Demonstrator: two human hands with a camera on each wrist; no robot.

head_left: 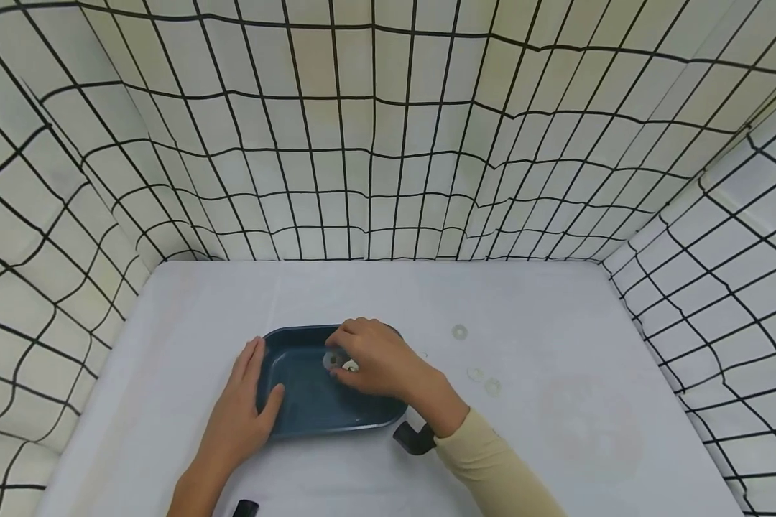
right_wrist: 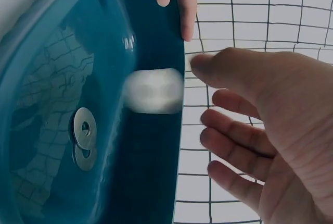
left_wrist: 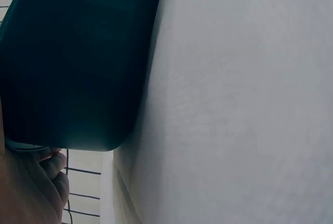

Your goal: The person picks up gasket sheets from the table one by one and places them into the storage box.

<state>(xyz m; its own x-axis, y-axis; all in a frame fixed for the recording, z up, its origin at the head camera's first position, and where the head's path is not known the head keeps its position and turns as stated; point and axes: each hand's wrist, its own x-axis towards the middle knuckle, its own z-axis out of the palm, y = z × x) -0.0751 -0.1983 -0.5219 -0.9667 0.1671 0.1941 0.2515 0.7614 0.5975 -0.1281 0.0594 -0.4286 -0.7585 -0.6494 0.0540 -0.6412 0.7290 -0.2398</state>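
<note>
Gathering washers: work looks partly done, judged by where the pieces lie.
Done: one washer [right_wrist: 85, 128] overlaps a second washer [right_wrist: 83, 157] on the floor of the blue tray [head_left: 310, 424], lower left of the right-wrist frame.
In the air: a blurred pale disc [right_wrist: 154, 90] sits just off the fingertips, above the tray's middle; whether it is loose or touching them cannot be told.
Left: three loose washers [head_left: 460, 332] lie on the white table [head_left: 556, 301], right of the tray, centre-right of the head frame.
Right hand [head_left: 378, 362]: over the tray, palm down, fingers spread and relaxed, gripping nothing.
Left hand [head_left: 242, 409]: flat on the table against the tray's left rim, thumb hooked over the edge, fingers straight.
</note>
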